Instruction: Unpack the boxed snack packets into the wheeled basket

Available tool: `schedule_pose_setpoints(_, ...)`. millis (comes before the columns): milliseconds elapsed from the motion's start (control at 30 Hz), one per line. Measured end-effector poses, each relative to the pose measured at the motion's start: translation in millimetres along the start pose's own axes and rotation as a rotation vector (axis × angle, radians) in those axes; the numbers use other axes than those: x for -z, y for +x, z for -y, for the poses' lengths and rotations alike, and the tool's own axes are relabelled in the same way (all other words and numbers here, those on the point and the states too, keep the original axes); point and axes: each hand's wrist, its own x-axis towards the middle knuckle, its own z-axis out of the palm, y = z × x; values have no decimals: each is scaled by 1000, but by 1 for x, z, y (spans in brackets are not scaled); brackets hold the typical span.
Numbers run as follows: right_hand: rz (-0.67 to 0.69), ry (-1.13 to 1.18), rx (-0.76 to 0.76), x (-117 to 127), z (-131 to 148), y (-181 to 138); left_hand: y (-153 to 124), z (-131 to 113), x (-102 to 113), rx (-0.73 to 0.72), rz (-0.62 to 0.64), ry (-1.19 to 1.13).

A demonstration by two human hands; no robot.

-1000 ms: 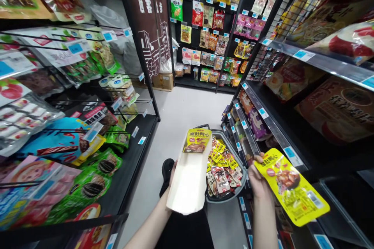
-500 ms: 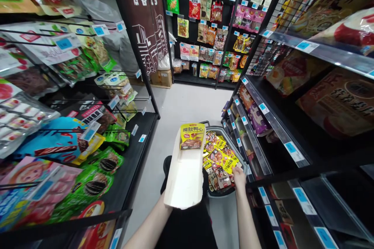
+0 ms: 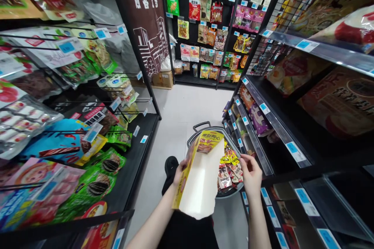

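Note:
My left hand (image 3: 179, 173) grips a long yellow cardboard display box (image 3: 201, 179) by its left side. The box is tilted, its pale inside facing up and bare, with a yellow printed flap at the far end. Behind and to the right of it, a grey basket (image 3: 201, 125) on the floor holds several small snack packets (image 3: 224, 177), yellow ones and white-and-red ones. The box hides the basket's left part. Over the basket's right rim, my right hand (image 3: 251, 171) has thumb and forefinger pinched beside the packets; what lies between the fingertips is unclear.
Shelves with bagged snacks (image 3: 102, 183) line the left side. Shelves with price tags (image 3: 293, 148) stand close on the right. A rack of hanging packets (image 3: 194, 6) and a brown carton (image 3: 163, 79) are at the aisle's far end. A black shoe (image 3: 171, 165) shows below.
The box has swung right and tilted, showing its yellow printed side and covering more of the basket. My right hand has moved slightly right and up, away from the yellow packet it was touching.

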Motion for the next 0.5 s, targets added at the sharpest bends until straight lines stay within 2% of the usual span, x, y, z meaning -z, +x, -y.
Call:
schedule_pose_setpoints(133, 32, -124, 499, -6, 59, 2, -1, -3, 6, 40, -2, 8)
schedule_pose_setpoints(200, 29, -226, 649, -13, 73, 9, -2, -3, 9, 46, -5, 16)
schedule_pose_setpoints(267, 31, -326, 691, -21, 78, 16, -3, -3, 11, 54, -11, 22)
schedule_pose_setpoints(367, 3, -423, 673, -28, 77, 23, -3, -2, 13, 52, -18, 20)
schedule_pose_setpoints(433, 10, -411, 671, -28, 75, 23, -3, -1, 13, 43, -19, 16)
schedule_pose_setpoints(500, 47, -284, 649, -22, 73, 20, -4, -1, 11, 43, -18, 11)
